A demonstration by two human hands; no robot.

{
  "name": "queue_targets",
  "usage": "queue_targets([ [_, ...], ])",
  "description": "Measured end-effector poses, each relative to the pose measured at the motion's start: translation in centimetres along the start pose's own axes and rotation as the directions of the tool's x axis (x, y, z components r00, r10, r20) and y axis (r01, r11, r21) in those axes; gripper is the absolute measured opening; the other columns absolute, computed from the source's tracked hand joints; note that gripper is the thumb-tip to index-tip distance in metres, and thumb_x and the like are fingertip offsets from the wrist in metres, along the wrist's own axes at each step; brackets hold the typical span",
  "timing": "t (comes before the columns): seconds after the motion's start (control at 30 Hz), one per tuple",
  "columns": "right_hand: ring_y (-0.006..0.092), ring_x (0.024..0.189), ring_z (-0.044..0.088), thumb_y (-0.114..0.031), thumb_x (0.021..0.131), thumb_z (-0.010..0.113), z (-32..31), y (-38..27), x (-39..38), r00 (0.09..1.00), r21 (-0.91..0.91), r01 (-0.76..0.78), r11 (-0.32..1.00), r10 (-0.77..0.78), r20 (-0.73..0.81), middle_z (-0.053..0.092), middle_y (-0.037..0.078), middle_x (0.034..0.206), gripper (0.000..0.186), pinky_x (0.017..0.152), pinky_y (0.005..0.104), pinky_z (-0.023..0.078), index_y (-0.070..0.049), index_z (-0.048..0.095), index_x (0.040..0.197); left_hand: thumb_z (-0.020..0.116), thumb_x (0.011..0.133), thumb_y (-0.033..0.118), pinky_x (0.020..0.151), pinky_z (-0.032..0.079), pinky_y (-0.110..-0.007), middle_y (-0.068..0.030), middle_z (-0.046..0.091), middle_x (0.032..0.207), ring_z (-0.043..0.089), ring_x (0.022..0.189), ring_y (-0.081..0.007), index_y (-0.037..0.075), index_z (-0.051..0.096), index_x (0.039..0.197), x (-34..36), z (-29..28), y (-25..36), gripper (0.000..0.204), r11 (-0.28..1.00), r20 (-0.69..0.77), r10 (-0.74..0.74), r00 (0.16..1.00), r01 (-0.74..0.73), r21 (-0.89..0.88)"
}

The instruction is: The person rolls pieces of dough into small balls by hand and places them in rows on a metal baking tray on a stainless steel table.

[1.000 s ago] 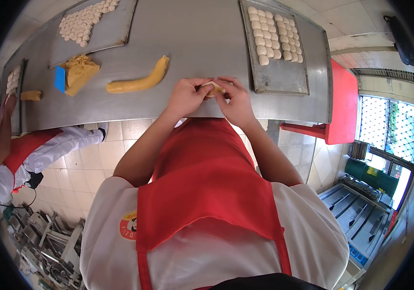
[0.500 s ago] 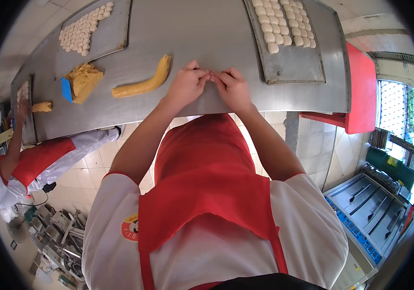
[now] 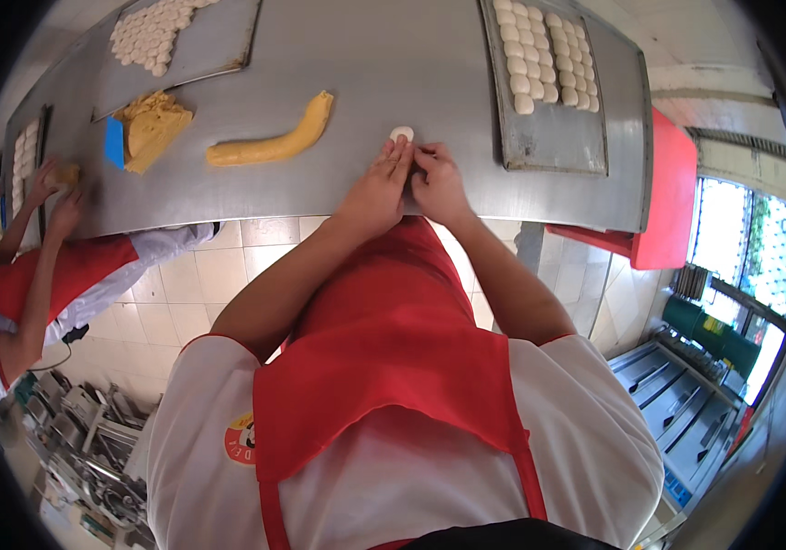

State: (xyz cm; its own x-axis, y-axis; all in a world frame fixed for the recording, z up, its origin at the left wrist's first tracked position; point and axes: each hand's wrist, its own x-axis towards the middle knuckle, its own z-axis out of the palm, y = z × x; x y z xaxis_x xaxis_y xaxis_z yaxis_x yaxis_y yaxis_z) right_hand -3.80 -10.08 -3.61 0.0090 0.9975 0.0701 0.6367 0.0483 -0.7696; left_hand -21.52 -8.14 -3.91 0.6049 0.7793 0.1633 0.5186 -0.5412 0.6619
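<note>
A small white dough ball (image 3: pixel 401 134) sits on the metal worktable straight ahead of me. My left hand (image 3: pixel 380 186) lies with its fingers stretched forward, the tips on the near side of that ball. Close against it on the right, my right hand (image 3: pixel 439 187) has its fingers curled in; what they hold, if anything, is hidden. Left of my hands rests a long bent roll of yellow dough or filling (image 3: pixel 274 147). Beyond its left end is a rough yellow mound (image 3: pixel 156 131) with a blue scraper (image 3: pixel 114 142) against it.
A tray (image 3: pixel 553 158) at the right carries rows of white dough balls (image 3: pixel 523 55). Another tray (image 3: pixel 219 50) at the far left holds many smaller pieces (image 3: pixel 150 37). At the table's left end a co-worker's hands (image 3: pixel 61 206) handle a yellow piece. A red surface (image 3: pixel 668 183) stands beyond the right edge.
My hands were pinched together above the table; now they are lower, with the dough ball on the table under my left fingertips. The co-worker's two hands have come to the yellow piece.
</note>
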Motion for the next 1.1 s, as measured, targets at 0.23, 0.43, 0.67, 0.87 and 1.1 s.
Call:
queue_targets([
  [0.23,0.0415,0.125,0.053,-0.027,0.093,0.072,2.9,-2.9,10.3,0.853,-0.577,0.421,0.7,-0.522,-0.011,0.059,0.015,0.133,0.03,0.107,0.0577,0.039,-0.012,0.07,0.12,0.062,0.104,0.007,0.103,0.054,-0.039,-0.0188,0.071,0.128,0.07,0.119,-0.0278,-0.001,0.067,0.134,1.3,-6.0,-1.3,0.032,0.907,-0.497,-0.347,0.796,0.15,-0.394],
  [0.43,0.0377,0.117,0.061,-0.038,0.099,0.072,3.9,-4.2,10.0,0.968,-0.374,0.111,0.921,-0.185,-0.168,0.067,0.012,0.124,0.032,0.105,0.0541,0.045,-0.01,0.076,0.115,0.063,0.106,0.013,0.098,0.058,-0.038,-0.0195,0.07,0.131,0.071,0.117,-0.027,-0.002,0.066,0.136,0.7,-4.9,-3.2,0.034,0.762,-0.372,-0.534,0.76,0.242,-0.601],
  [0.67,0.0268,0.106,0.071,-0.022,0.084,0.091,-2.6,-3.1,4.8,0.984,0.053,0.073,0.996,-0.081,0.159,0.073,0.011,0.112,0.04,0.088,0.0391,0.06,-0.006,0.078,0.118,0.073,0.102,0.029,0.11,0.051,-0.044,-0.0156,0.063,0.139,0.06,0.13,-0.0323,0.001,0.069,0.137,2.4,-5.9,-4.0,0.045,0.979,-0.073,-0.165,0.984,0.154,-0.136],
  [0.87,0.0295,0.107,0.07,-0.016,0.087,0.086,-2.7,-1.3,3.6,0.967,-0.169,0.238,0.957,-0.217,0.132,0.068,0.01,0.121,0.045,0.094,0.0413,0.058,-0.007,0.065,0.126,0.079,0.097,0.018,0.11,0.05,-0.043,-0.0109,0.063,0.135,0.059,0.127,-0.0282,0.001,0.065,0.133,3.6,-6.5,-3.0,0.042,0.998,0.105,0.055,0.993,-0.052,-0.035],
  [1.1,0.0207,0.102,0.07,-0.008,0.096,0.078,-11.2,0.8,2.0,0.928,0.885,-0.11,0.453,0.365,-0.071,0.071,0.011,0.116,0.043,0.089,0.0389,0.057,-0.005,0.056,0.133,0.082,0.095,0.006,0.093,0.056,-0.03,-0.0061,0.065,0.117,0.064,0.107,-0.0123,0.004,0.058,0.122,12.0,2.2,6.6,0.037,0.45,0.108,-0.39,0.915,0.291,-0.844],
])
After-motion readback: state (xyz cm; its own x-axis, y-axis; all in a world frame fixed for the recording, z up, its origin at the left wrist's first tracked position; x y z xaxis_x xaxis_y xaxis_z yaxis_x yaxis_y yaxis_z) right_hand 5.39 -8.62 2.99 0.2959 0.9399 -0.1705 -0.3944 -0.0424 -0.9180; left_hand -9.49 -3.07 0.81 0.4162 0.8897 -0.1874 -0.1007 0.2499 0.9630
